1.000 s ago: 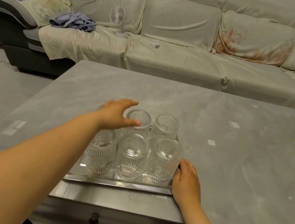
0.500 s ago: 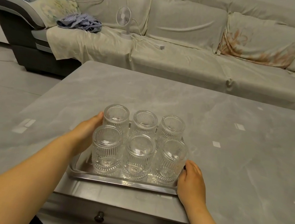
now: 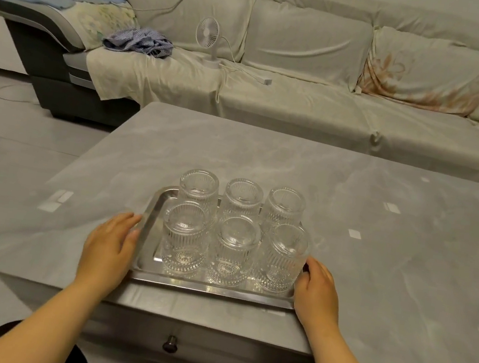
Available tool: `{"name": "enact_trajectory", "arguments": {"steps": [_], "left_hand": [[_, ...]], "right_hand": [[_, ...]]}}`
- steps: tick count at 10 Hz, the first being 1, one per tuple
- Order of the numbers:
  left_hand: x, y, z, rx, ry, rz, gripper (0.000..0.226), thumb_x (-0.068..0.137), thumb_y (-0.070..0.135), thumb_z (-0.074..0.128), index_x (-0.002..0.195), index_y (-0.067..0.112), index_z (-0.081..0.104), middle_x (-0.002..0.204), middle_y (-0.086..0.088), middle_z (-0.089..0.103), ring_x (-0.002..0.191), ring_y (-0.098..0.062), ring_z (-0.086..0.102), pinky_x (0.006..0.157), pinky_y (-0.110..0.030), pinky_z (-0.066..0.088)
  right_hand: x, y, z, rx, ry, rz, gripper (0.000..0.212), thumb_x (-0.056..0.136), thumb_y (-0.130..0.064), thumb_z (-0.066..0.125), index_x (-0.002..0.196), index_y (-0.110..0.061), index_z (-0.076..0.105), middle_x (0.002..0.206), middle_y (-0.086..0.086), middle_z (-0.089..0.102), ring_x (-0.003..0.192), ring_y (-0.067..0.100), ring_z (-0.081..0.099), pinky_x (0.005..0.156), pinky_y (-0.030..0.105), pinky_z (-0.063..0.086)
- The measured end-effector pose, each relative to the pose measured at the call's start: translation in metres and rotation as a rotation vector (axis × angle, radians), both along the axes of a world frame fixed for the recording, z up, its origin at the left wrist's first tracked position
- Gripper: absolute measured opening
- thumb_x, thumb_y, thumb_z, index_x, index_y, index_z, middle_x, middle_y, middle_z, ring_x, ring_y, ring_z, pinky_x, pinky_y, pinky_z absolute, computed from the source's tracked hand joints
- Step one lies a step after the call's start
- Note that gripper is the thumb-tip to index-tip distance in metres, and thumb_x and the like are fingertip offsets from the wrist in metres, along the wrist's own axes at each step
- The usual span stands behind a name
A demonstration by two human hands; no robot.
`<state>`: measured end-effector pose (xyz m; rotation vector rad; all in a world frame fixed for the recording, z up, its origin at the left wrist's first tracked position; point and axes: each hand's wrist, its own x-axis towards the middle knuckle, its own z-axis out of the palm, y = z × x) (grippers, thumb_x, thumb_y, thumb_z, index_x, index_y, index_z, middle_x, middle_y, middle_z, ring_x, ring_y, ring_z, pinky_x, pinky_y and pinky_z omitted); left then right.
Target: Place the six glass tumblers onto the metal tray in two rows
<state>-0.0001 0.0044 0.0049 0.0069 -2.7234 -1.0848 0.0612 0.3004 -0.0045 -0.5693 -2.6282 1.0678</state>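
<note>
Metal tray [image 3: 147,230]: rectangular, raised rim, lying flat on the grey marbled surface [image 3: 374,262] close to its near edge, with a narrow strip of bare top between the tray's front rim and that edge.

Glass tumblers, six, ribbed, all standing on the tray in two rows of three. Far row: far-left tumbler [image 3: 198,189], far-middle tumbler [image 3: 242,198], far-right tumbler [image 3: 285,207]. Near row: near-left tumbler [image 3: 185,240], near-middle tumbler [image 3: 234,250], near-right tumbler [image 3: 281,255]. Neighbours stand close together, touching or nearly so; which cannot be told through the glass. The tray floor left of the near-left tumbler is bare.

Left hand [image 3: 109,247]: fingers loosely spread, lying along the tray's left rim, thumb at the rim's edge. Holds nothing.

Right hand [image 3: 319,294]: fingers curled against the tray's right rim by the near corner, just beside the near-right tumbler. Whether it grips the rim cannot be told.

Open room: wide bare surface to the right of the tray and beyond it, up to the far edge; less on the left, where the edge runs diagonally. A drawer knob [image 3: 170,343] sits below the near edge.

Beyond: sofa [image 3: 304,104] under a pale cover, small fan [image 3: 208,34] on its seat.
</note>
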Motion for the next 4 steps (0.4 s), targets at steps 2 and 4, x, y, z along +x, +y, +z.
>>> {"name": "enact_trajectory", "arguments": {"steps": [2, 4], "left_hand": [[0.0106, -0.0255, -0.016, -0.296, -0.143, -0.072, 0.04, 0.092, 0.025, 0.037, 0.13, 0.016, 0.041, 0.145, -0.009, 0.038, 0.136, -0.024, 0.028, 0.112, -0.043, 0.016], [0.0091, -0.0257, -0.0185, -0.37, -0.138, -0.084, 0.041, 0.093, 0.028, 0.03, 0.134, 0.022, 0.035, 0.149, -0.006, 0.031, 0.139, -0.021, 0.022, 0.114, -0.041, 0.013]], "right_hand": [[0.007, -0.0007, 0.0031, 0.043, -0.016, -0.119, 0.036, 0.089, -0.005, 0.035, 0.122, -0.004, 0.05, 0.129, 0.015, 0.054, 0.121, 0.028, 0.044, 0.103, 0.036, 0.035], [0.0124, 0.0007, 0.0063, -0.085, -0.018, -0.152, 0.036, 0.089, -0.007, 0.04, 0.124, -0.004, 0.048, 0.134, 0.015, 0.049, 0.125, 0.028, 0.041, 0.107, 0.037, 0.031]]}}
